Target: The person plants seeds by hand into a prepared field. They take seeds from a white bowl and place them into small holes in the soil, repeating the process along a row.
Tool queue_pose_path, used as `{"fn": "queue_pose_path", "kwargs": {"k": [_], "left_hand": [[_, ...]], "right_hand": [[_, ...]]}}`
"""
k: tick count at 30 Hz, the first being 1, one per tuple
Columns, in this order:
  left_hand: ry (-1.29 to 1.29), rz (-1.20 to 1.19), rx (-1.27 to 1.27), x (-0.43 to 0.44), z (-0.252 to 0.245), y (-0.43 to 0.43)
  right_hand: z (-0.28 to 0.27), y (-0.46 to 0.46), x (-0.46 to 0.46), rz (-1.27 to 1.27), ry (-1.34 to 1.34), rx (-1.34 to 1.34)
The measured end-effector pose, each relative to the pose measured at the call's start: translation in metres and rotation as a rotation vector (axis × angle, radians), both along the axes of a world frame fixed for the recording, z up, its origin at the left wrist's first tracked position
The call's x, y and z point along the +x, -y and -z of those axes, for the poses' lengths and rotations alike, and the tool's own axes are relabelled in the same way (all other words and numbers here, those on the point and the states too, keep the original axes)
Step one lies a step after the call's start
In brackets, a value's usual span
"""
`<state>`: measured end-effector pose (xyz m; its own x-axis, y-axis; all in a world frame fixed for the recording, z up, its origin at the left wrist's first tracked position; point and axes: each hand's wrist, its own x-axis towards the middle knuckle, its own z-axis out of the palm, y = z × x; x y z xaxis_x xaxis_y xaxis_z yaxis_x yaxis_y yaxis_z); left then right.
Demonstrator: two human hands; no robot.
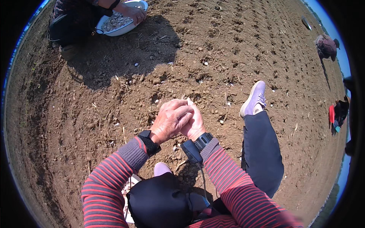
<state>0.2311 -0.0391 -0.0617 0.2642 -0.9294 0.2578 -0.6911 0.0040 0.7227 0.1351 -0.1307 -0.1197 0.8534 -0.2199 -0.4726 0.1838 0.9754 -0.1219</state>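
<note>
Over the soil, my left hand (170,116) lies across my right hand (194,119), the two touching near the middle of the view. A small pale garlic clove (189,101) shows at the right hand's fingertips. The left fingers cover the right palm, so what else it holds is hidden. Pale cloves lie on the soil just beyond, one (156,101) close to my left knuckles and another (221,122) to the right. A white container of cloves (136,179) is partly hidden by my left sleeve and knee.
At the upper left a co-worker's hand (137,14) rests at a white basin (122,30) of cloves. Rows of small holes (235,64) run across the tilled soil. Another person (326,47) bends at the far right, above a red object (331,114). My shoe (254,97) stands right of my hands.
</note>
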Motion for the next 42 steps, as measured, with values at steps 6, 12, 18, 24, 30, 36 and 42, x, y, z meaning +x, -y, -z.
{"fn": "queue_pose_path", "kwargs": {"k": [6,12,18,24,30,36,42], "left_hand": [[-0.052,-0.424,0.125,0.046,0.089,-0.012],[0.316,-0.746,0.451,0.102,0.178,-0.059],[0.338,-0.733,0.437,0.1,0.204,-0.077],[0.348,-0.729,0.453,0.103,0.198,-0.072],[0.344,-0.733,0.447,0.102,0.201,-0.075],[0.309,-0.74,0.434,0.102,0.201,-0.075],[0.318,-0.747,0.453,0.102,0.2,-0.074]], "right_hand": [[0.055,0.049,0.022,-0.091,-0.169,-0.09],[0.111,0.1,0.087,-0.122,-0.662,-1.354],[0.137,0.085,0.102,-0.197,-0.757,-2.495],[0.096,0.119,0.085,-0.372,-0.691,-2.22],[0.094,0.127,0.096,-0.552,-0.671,-2.356],[0.101,0.126,0.109,-0.752,-0.59,-2.684],[0.085,0.137,0.112,-0.822,-0.722,-2.44]]}}
